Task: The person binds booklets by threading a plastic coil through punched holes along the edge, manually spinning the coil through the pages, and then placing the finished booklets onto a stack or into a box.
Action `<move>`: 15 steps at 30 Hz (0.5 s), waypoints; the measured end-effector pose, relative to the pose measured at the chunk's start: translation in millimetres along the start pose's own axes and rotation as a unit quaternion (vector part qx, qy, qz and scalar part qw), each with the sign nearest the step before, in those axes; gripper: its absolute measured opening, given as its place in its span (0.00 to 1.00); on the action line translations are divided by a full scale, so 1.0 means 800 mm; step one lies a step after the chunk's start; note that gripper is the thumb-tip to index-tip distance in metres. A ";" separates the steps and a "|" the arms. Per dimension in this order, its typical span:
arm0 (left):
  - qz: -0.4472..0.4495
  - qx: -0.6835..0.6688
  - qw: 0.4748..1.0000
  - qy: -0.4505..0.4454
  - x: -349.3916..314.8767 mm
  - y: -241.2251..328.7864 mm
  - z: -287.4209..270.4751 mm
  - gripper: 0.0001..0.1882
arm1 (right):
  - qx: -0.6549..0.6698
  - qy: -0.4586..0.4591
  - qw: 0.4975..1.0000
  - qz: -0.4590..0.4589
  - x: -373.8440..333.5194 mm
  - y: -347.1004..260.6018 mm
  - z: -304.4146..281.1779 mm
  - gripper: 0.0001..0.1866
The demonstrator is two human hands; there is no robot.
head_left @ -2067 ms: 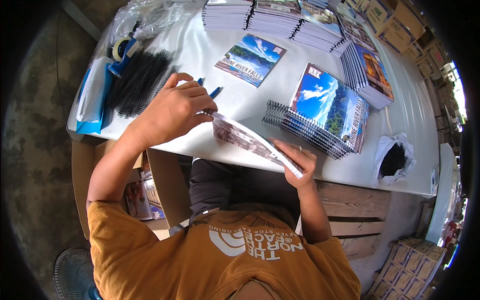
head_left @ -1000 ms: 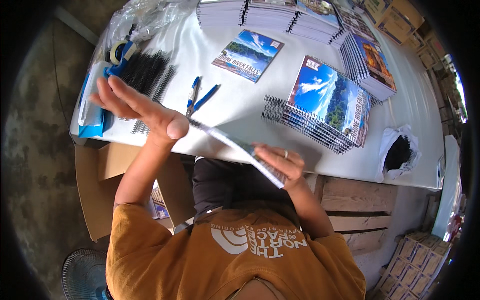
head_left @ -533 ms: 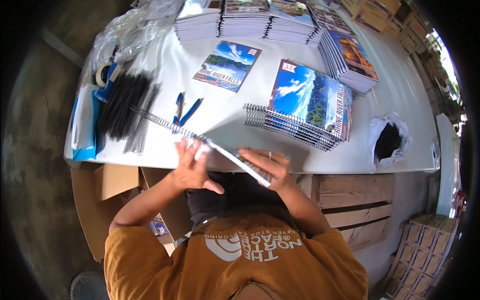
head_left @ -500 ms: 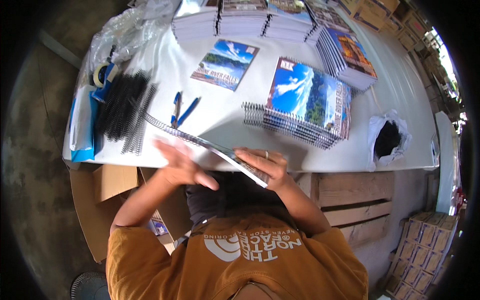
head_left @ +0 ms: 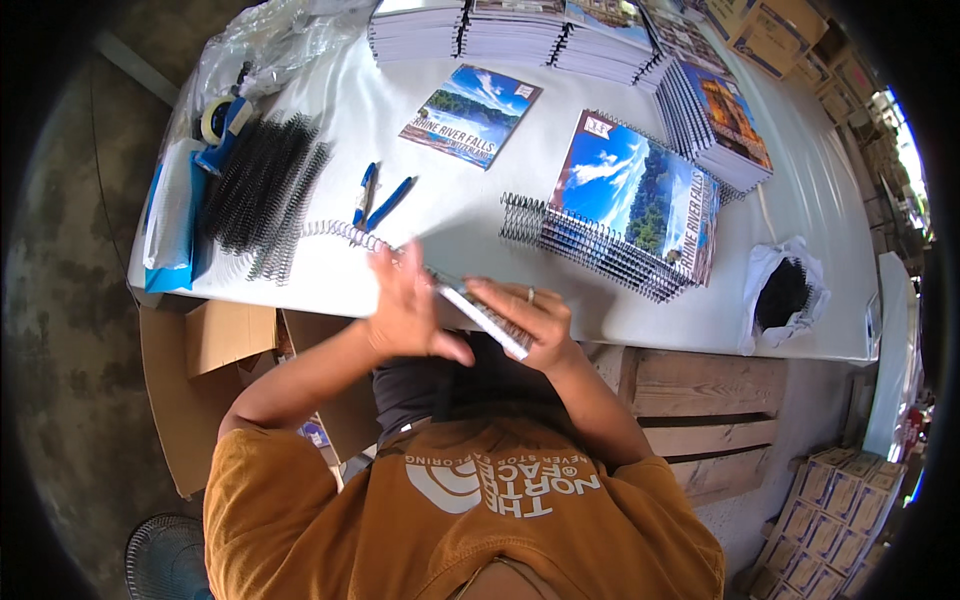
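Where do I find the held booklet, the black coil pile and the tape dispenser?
Held booklet (head_left: 484,321): head view, on its white page edge.
Black coil pile (head_left: 260,190): head view, on its middle.
Tape dispenser (head_left: 220,146): head view, on its blue body.

White worktop (head_left: 820,215) fills centre; mottled grey floor (head_left: 60,350), left; fan (head_left: 165,560), lower left; stacked cartons (head_left: 825,525), lower right; bright light (head_left: 908,150), right edge.

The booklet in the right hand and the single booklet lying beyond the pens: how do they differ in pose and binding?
The held booklet is tilted and seen mostly edge-on in the right hand; the single booklet lies flat, cover up, on the white table.
A coil extends from the held booklet's left end; the single booklet shows none.
Both look thin; whether their covers match cannot be told.
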State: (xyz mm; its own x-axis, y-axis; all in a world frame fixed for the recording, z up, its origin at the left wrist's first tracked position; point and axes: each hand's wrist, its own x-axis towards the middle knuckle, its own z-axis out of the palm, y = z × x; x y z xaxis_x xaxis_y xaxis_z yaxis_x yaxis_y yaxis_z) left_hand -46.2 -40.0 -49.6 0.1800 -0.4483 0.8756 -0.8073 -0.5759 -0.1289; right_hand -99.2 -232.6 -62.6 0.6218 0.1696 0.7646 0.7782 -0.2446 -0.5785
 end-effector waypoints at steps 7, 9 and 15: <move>0.045 0.068 0.996 -0.037 0.023 -0.017 -0.022 0.58 | -0.004 0.010 0.998 -0.054 -0.010 0.008 0.020 0.20; -0.008 -0.042 0.995 -0.091 -0.040 0.027 0.019 0.59 | 0.005 0.014 1.000 0.005 -0.005 0.003 0.011 0.21; 0.071 -0.006 0.997 0.016 0.003 0.020 0.007 0.39 | 0.001 0.006 0.998 -0.055 -0.003 0.014 0.017 0.23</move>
State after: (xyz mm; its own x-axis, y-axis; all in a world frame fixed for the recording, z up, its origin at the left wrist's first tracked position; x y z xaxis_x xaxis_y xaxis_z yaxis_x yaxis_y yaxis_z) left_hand -55.4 -53.9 -52.5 0.0447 -0.5032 0.8630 -0.8296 -0.5000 -0.2485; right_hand -90.9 -222.8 -74.8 0.5322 0.1842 0.8263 0.8414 -0.2228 -0.4923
